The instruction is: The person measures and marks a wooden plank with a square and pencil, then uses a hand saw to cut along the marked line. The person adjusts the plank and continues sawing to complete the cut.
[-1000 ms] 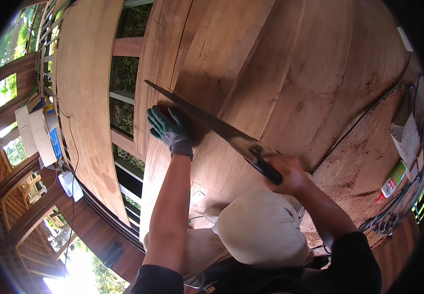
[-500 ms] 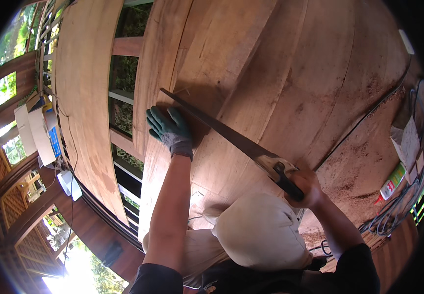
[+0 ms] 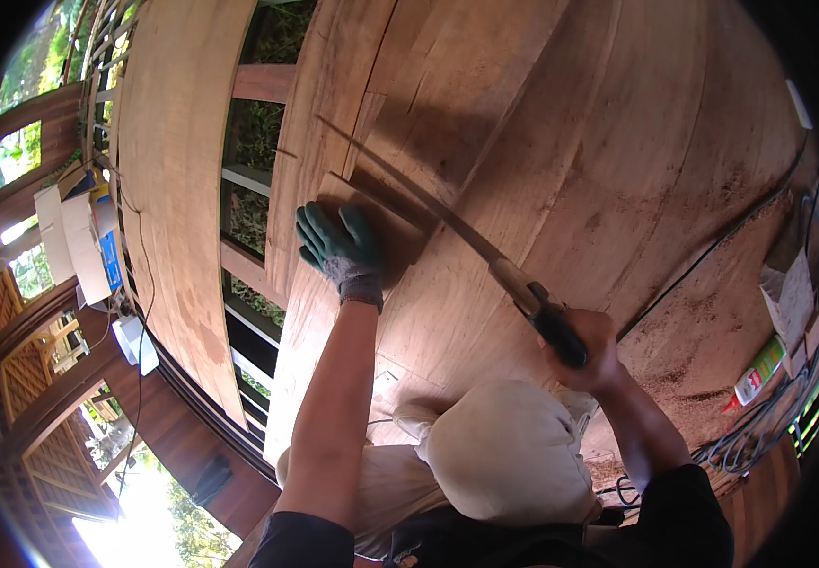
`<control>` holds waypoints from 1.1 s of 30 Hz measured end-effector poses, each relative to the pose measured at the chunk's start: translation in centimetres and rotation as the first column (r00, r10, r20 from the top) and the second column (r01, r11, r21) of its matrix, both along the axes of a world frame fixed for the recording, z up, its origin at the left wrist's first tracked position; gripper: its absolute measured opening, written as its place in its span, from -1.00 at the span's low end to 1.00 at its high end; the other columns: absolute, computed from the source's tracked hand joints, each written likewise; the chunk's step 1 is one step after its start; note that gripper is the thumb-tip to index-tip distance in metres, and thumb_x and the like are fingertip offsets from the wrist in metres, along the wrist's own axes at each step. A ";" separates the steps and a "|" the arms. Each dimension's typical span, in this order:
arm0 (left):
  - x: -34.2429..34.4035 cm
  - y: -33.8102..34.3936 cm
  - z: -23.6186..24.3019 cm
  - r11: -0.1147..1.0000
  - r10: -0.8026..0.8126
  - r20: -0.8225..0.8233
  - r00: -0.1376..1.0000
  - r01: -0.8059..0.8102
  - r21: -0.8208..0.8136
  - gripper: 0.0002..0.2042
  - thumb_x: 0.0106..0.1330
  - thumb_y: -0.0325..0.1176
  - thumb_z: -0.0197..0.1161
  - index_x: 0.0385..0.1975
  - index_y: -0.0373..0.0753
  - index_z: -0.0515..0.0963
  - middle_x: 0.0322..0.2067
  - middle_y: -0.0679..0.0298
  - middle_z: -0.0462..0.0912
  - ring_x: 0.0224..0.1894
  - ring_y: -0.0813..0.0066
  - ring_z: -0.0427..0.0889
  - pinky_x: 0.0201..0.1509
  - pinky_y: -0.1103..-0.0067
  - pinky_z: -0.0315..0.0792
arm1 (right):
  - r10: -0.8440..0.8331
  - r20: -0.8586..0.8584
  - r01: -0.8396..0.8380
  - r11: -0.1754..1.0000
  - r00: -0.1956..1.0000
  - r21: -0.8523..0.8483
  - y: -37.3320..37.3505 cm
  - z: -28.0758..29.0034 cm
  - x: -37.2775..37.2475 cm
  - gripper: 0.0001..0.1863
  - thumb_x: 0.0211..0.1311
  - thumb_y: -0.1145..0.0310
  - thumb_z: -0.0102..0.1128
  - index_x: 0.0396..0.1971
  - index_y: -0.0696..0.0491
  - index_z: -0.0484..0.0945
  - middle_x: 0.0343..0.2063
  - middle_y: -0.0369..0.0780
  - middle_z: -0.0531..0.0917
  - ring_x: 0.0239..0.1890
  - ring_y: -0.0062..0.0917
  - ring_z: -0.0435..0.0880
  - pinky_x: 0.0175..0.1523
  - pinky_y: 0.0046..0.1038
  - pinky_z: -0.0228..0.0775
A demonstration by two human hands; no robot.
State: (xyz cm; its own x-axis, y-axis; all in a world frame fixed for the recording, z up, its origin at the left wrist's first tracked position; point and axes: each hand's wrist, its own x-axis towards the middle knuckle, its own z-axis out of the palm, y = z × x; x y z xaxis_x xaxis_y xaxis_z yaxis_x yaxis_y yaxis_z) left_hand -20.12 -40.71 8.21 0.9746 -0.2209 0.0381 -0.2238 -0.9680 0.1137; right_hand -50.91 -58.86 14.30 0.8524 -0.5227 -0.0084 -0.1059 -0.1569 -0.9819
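Observation:
My left hand, in a green-and-grey work glove, lies flat with its fingers spread on a short wooden board. The board's far end shows a dark straight edge just beyond my fingertips. Bare and wrapped round a black handle, my right hand holds a handsaw. Its long blade slants away to the upper left, turned nearly edge-on, and passes to the right of the gloved hand without touching it. The blade's tip appears beyond the board's end, over the wooden planks.
At left, a long plywood sheet lies beside open framing with greenery below. Cardboard boxes stand farther left. Sawdust, a black cable, a white-and-green bottle with a red tip and coiled cords are at right. My bent knee is near.
The saw has come away from the board by my left hand, its blade now farther out and turned more edge-on. The board's end edge now shows. My left hand remains flat on the board.

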 end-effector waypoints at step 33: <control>0.1 -0.2 -0.4 1.000 -0.016 0.039 0.999 0.017 -0.019 -0.33 0.48 0.06 -0.04 0.44 -0.28 0.16 0.48 -0.01 0.11 0.55 0.03 -0.01 0.53 0.00 -0.21 | -0.073 -0.175 0.112 0.969 0.982 0.221 -0.3 0.0 -2.3 -0.86 0.05 0.54 0.36 -0.50 0.13 0.52 -0.67 -0.30 0.51 -0.64 -0.63 0.47 -0.52 -0.53 0.29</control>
State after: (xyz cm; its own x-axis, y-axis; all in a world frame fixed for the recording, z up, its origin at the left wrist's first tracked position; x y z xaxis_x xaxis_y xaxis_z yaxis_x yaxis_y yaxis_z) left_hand -19.99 -40.92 7.83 0.9684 -0.2360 0.0805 -0.2446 -0.9618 0.1231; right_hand -53.22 -59.16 14.29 0.7772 -0.5670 -0.2728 -0.2720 0.0882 -0.9582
